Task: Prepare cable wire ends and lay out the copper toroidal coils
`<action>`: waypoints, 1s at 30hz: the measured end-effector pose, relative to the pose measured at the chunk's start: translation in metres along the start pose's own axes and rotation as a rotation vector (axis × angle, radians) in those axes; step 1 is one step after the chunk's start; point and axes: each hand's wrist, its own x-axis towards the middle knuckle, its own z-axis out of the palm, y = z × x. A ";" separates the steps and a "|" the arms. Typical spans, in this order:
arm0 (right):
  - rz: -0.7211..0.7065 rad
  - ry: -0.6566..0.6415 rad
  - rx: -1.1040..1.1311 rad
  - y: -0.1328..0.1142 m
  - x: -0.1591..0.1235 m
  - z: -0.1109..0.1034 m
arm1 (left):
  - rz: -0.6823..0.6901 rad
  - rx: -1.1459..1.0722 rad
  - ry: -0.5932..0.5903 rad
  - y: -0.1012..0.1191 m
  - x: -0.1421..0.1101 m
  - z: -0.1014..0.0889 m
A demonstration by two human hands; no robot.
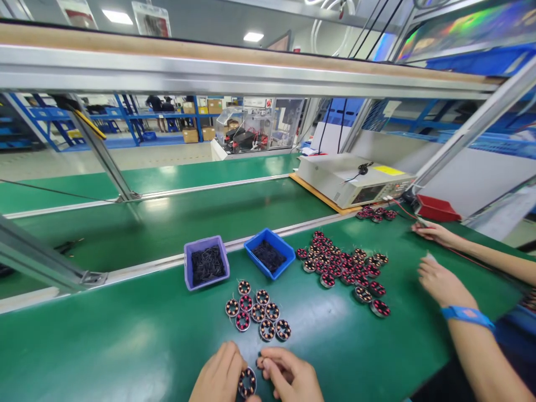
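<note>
My left hand [220, 375] and my right hand [288, 375] meet at the bottom edge of the head view. Between them sits a small round wound coil [247, 383], a ring with copper and red windings. My left fingers curl round its left side and my right fingertips pinch at its right rim. Just beyond my hands lies a cluster of several similar coils [257, 311] on the green mat [125, 346].
A purple bin [206, 262] and a blue bin [270, 252] hold black pieces. A bigger heap of coils [345, 267] lies to the right. A co-worker's hands [439, 282] with a blue wristband rest there. A white test box [354, 180] and red tray [435, 207] stand behind.
</note>
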 end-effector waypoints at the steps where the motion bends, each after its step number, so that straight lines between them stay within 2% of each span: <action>1: 0.015 -0.014 0.027 -0.002 0.001 0.001 | 0.007 0.014 0.010 0.001 0.001 0.000; 5: 0.023 -0.044 0.086 -0.007 0.002 0.006 | 0.025 0.071 0.093 0.004 0.006 -0.005; 10: -0.031 0.028 -0.004 -0.013 0.001 0.005 | 0.014 0.095 0.206 0.010 0.016 -0.015; 17: -0.003 -0.034 -0.029 -0.018 0.001 0.000 | 0.019 0.091 0.227 0.014 0.023 -0.024; 23: 0.007 -0.066 -0.067 -0.015 0.003 0.000 | 0.012 0.089 0.243 0.013 0.021 -0.019; 26: -0.073 -0.091 -0.141 -0.018 0.003 -0.001 | 0.009 0.071 0.236 0.011 0.018 -0.015; 30: -0.332 -0.113 -0.316 -0.025 0.003 -0.002 | 0.000 0.008 0.191 0.010 0.016 -0.015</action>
